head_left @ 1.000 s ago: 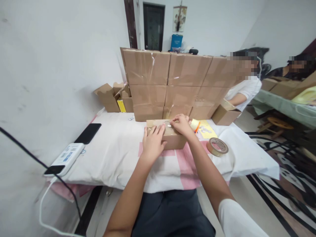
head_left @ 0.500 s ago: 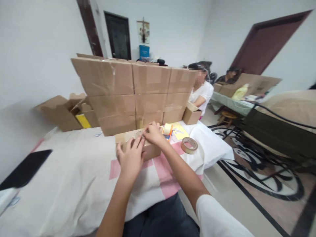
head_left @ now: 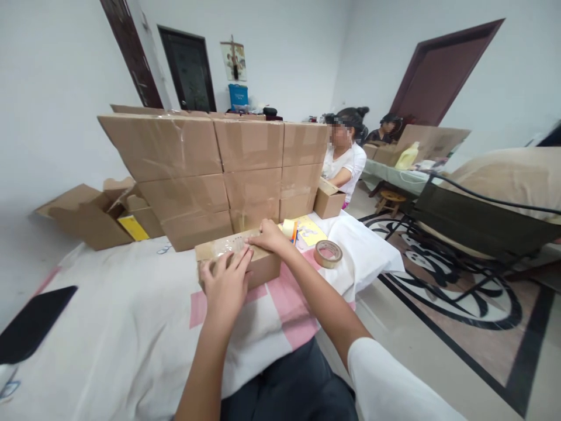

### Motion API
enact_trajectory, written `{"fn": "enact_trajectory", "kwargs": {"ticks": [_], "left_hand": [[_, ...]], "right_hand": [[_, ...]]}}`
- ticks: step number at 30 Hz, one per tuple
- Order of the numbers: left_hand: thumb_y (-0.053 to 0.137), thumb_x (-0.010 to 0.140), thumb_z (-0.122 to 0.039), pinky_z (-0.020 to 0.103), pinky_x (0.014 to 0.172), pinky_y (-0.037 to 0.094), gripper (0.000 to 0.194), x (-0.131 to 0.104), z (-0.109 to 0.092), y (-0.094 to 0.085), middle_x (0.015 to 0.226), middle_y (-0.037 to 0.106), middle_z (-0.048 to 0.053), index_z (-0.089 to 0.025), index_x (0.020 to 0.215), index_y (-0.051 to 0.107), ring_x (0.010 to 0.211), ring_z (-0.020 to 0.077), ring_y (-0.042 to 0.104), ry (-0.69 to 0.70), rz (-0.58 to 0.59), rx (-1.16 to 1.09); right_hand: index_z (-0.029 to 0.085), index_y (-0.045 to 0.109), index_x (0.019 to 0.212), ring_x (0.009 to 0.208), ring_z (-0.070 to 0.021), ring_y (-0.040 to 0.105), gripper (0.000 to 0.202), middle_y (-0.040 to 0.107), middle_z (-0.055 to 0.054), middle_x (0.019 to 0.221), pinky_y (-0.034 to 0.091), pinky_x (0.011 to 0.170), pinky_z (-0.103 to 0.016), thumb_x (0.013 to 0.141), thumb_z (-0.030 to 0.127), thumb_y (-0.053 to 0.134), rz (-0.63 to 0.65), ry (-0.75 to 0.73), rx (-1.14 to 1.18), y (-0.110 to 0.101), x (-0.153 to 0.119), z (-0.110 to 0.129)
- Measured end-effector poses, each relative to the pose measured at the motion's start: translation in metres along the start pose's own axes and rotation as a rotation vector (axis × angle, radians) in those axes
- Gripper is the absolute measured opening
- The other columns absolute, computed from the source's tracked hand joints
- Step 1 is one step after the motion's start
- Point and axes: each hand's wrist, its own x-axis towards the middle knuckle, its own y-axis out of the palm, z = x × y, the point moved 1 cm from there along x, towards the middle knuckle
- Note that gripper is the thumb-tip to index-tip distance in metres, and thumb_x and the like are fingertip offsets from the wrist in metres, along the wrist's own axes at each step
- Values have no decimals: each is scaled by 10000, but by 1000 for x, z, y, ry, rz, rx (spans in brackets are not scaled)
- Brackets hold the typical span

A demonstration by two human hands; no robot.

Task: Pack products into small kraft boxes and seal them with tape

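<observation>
A closed cardboard box [head_left: 263, 270] lies on the cloth in front of me, with clear tape [head_left: 228, 247] shining along its top. My left hand [head_left: 227, 279] rests on the box's near left part, fingers spread over the top and front edge. My right hand [head_left: 269, 238] presses on the top farther right. One of its digits stretches left along the tape while the others bend loosely, and nothing shows in its grip. Right of the box sits a roll of packing tape [head_left: 328, 254]. A smaller pale yellow roll [head_left: 289, 228] stands just beyond my right wrist.
Stacked cardboard boxes [head_left: 184, 146] form a wall behind the work spot. Opened cartons [head_left: 96, 219] stand at the left, and a small box [head_left: 328, 200] at the right. A black flat object [head_left: 37, 321] lies far left. Two people sit beyond, one in a white shirt [head_left: 353, 166].
My right hand has shifted slightly, its fingers drawn closer together on the box top. My left hand stays on the box. The view has swung a little to the right.
</observation>
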Motion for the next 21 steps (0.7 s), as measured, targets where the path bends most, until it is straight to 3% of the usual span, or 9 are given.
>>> {"fn": "enact_trajectory", "kwargs": {"ticks": [4,16,19,21], "left_hand": [[492,940,-211,601,1060,285,519,1,-2,-2,1481,556,37,-313,1448,498,1307,333,483,8,23,11],[475,941,-219,590,1048,282,494,1,-13,-8,1466,570,51,-297,1427,516,1309,336,470,-30,42,50],[470,946,-223,577,1043,278,465,2,-15,-9,1461,576,46,-293,1401,539,1303,326,475,-69,43,53],[460,954,-236,576,1040,273,455,2,-16,-8,1467,571,47,-291,1398,538,1299,325,477,-85,45,59]], "right_hand": [[178,559,988,872,-210,568,487,599,-71,1014,449,766,-315,716,515,783,-25,-12,64,4,1,-4],[199,554,926,853,-190,561,381,587,-44,969,440,761,-298,729,443,770,-44,-19,143,14,5,-7],[185,577,956,877,-188,579,381,614,-57,980,455,774,-289,793,505,704,-177,-75,159,-2,14,-23],[176,597,1004,956,-191,592,341,642,-76,1032,454,824,-284,892,497,596,-304,-54,78,-27,25,-55]]}}
